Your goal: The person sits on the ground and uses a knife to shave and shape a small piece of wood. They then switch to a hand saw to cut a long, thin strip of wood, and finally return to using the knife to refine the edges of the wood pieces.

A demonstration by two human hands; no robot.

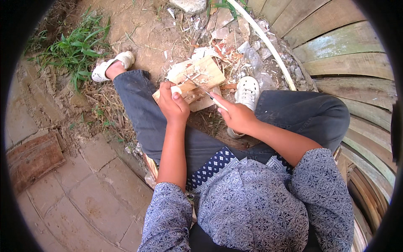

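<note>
My left hand [174, 105] is closed around a short piece of wood [187, 87] with a pale, rounded end near my thumb. That piece rests over a flat, light wooden block [208, 72] on the ground between my feet. In my right hand [238, 116] I grip a knife [219, 103] by its pale handle. Its thin blade points up and left, across the held wood and the block; whether its edge touches the wood I cannot tell. Small shavings [200, 77] lie on the block, and my left fingers partly hide the wood.
Wood chips and litter [218, 48] spread beyond the block, with a clear plastic bag [253, 59] among them. A white pipe [268, 42] curves past a plank wall [336, 46] on the right. Grass [77, 50] grows at far left; paving [96, 193] lies at near left.
</note>
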